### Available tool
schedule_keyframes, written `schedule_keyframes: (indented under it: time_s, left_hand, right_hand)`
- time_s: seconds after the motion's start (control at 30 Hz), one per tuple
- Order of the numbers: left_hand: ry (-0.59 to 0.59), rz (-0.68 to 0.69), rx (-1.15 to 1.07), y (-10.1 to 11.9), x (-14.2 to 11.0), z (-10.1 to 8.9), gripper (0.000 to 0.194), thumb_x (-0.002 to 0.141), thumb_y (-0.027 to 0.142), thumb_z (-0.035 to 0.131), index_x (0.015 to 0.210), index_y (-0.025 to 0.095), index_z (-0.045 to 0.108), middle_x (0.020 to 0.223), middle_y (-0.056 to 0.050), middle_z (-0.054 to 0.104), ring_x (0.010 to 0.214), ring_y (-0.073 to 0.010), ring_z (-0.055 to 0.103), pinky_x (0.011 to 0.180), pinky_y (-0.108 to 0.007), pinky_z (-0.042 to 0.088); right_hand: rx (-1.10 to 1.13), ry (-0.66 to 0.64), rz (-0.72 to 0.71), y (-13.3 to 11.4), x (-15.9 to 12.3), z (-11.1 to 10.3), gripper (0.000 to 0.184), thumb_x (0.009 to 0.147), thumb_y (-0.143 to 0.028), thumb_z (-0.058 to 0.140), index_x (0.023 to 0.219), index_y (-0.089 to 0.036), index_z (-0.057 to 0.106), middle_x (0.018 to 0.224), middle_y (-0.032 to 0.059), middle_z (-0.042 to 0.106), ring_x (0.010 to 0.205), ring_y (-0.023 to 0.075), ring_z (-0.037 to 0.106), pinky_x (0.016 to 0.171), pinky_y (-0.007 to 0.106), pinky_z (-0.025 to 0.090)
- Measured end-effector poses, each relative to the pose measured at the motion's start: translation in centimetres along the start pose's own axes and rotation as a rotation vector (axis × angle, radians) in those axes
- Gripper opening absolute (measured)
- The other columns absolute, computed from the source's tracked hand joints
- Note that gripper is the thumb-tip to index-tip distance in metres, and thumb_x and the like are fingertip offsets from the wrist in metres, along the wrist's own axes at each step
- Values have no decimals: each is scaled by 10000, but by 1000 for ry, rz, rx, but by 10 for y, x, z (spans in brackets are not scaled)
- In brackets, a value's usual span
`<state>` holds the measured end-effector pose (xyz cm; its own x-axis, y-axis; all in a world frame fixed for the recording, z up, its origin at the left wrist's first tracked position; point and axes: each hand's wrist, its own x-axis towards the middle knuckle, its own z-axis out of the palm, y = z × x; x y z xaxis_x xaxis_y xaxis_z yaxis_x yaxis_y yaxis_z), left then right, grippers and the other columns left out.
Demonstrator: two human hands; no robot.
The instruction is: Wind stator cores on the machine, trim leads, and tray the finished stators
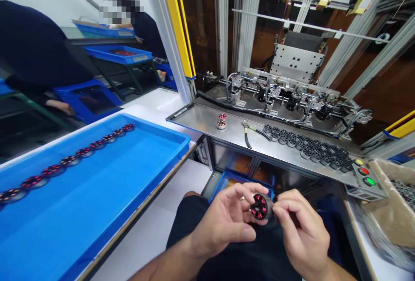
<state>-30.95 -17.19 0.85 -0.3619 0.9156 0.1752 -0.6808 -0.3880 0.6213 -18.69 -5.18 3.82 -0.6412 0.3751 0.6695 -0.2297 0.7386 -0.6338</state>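
My left hand (227,216) holds a motor stator (260,206) between thumb and fingers, just above my lap. It is a dark ring with red windings inside, its open face turned toward me. Close against the stator's right side, my right hand (303,229) is closed in a pinch. Whatever lies between those fingertips is too small or hidden to make out. Ahead on the metal shelf stand two wound stators (221,123), one by the other. Beside them lie cutting pliers (251,134) with black and yellow-green handles, jaws pointing away.
A blue tray (106,199) at left carries a row of wound stators (84,152). Several black stator cores (311,148) crowd the shelf before a winding machine (285,95). To the right are a button box (366,181) and a lined carton (385,212). Two people sit at far left.
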Motion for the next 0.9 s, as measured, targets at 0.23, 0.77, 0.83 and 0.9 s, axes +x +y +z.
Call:
schedule_keyframes:
  time_s: [0.23, 0.77, 0.83, 0.9]
  left_hand:
    - [68, 25, -45, -5, 4, 1, 398, 650, 330, 906, 946, 198, 675, 1036, -37, 742, 1145, -207, 665, 960, -295, 514]
    - [53, 186, 297, -17, 1, 6, 365, 741, 52, 806, 1032, 235, 684, 1066, -13, 725, 869, -133, 749, 774, -201, 599]
    - [85, 355, 472, -19, -1, 6, 510, 710, -40, 781, 1094, 281, 678, 1151, -6, 713, 964, -145, 736, 859, -209, 588]
    - [112, 482, 620, -21, -2, 4, 631, 698, -63, 770, 1182, 321, 643, 1171, -1, 717, 999, -155, 732, 894, -215, 584]
  right_hand:
    - [57, -72, -80, 4, 0, -7, 126, 955, -94, 543, 891, -161, 627, 755, 37, 640, 700, 129, 628, 624, 240, 524]
    - [147, 50, 188, 8, -17, 4, 173, 949, -141, 572, 790, -181, 627, 715, -4, 589, 653, 102, 571, 612, 212, 468]
    - [295, 52, 387, 11, -20, 9, 245, 964, -225, 582, 725, -181, 612, 689, -10, 559, 618, 97, 538, 572, 208, 444]
    - [483, 40, 596, 15, -23, 14, 321, 962, -323, 604, 678, -175, 595, 667, -12, 538, 600, 95, 510, 547, 205, 425]
